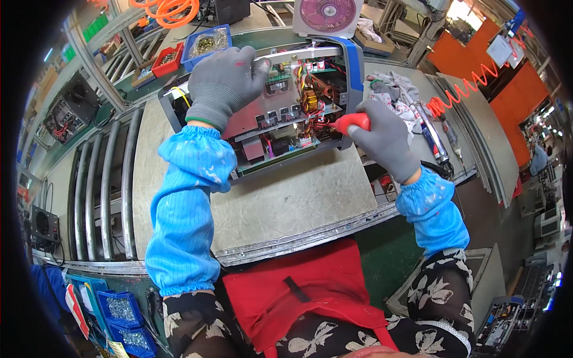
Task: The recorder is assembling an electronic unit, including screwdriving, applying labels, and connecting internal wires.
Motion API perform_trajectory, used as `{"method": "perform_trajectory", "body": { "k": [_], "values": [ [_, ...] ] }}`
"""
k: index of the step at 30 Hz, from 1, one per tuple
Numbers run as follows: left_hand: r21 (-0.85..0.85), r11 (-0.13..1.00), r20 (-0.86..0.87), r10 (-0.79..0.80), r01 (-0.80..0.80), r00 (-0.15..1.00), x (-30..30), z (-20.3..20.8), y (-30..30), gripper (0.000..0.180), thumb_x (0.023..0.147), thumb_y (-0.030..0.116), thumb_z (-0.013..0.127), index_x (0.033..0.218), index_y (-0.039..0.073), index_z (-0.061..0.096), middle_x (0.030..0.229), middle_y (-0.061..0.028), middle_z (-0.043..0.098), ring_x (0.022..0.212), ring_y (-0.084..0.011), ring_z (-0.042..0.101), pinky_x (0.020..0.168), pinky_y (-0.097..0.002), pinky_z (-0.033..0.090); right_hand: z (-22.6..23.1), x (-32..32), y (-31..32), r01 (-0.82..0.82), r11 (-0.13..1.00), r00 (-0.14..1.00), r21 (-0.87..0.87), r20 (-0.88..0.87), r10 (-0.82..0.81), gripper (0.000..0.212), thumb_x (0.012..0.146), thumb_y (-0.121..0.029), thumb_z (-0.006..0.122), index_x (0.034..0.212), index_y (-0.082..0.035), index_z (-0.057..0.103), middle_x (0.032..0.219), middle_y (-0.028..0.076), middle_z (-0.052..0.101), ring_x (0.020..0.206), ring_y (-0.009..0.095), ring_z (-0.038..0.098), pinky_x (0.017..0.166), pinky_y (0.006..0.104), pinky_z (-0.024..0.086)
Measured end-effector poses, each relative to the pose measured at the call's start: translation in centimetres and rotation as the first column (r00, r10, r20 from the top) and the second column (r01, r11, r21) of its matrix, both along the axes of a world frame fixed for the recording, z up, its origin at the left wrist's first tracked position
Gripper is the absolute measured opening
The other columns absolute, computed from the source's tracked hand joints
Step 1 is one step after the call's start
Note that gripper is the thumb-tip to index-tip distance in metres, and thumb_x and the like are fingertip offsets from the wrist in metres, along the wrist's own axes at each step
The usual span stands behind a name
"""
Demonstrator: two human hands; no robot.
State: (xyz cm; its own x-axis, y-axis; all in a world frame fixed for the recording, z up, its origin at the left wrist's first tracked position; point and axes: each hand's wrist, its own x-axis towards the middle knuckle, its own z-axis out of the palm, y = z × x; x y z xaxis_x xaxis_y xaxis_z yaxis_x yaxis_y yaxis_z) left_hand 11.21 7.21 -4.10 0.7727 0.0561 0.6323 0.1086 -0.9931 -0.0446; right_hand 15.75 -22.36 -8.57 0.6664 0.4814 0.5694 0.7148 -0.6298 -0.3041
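An opened electrical machine (268,110) with a blue end panel lies on the worktable, its circuit boards, coil and coloured wires exposed. My left hand (230,80), in a grey glove, is closed over the metal bar along the machine's upper edge. My gloved right hand (385,134) is closed around a red-handled tool (352,123). This tool points left into the wires by the lower right boards. Its tip is lost among the wires, so its exact kind cannot be told.
A blue bin (190,59) and a red bin (156,67) of small parts stand behind the machine, near a fan (328,13). At right lie rags (399,83), a sealant tube (434,140) and a power screwdriver (452,138). Metal rollers (107,185) run along the left.
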Motion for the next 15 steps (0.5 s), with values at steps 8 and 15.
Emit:
{"method": "perform_trajectory", "body": {
  "k": [8, 15],
  "values": [
    [0.017, 1.0, 0.026, 0.008, -0.008, 1.0, 0.2, 0.1, 0.6, 0.036, 0.095, 0.046, 0.048, 0.088, 0.012, 0.06, 0.081, -0.0107, 0.063, 0.078, -0.0323, 0.066, 0.067, -0.046, 0.053, -0.1, 1.2, 2.6, -0.016, 0.985, 0.995, -0.172, 0.095, 0.033, 0.021, 0.074, -0.025, 0.064, 0.087, -0.009, 0.057, 0.082, 0.011, 0.062, 0.076, 0.033, 0.063, 0.064, 0.0444, 0.049],
    [0.01, 1.0, 0.026, 0.02, -0.02, 0.999, 0.4, -0.1, 0.7, 0.038, 0.095, 0.046, 0.048, 0.088, 0.012, 0.061, 0.078, -0.0113, 0.064, 0.076, -0.0323, 0.067, 0.067, -0.0461, 0.053, -0.5, 1.7, 3.0, -0.018, 0.97, 0.993, -0.243, 0.108, 0.046, 0.021, 0.077, -0.025, 0.063, 0.087, -0.009, 0.055, 0.083, 0.011, 0.061, 0.076, 0.034, 0.063, 0.064, 0.0447, 0.05]
  ]
}}
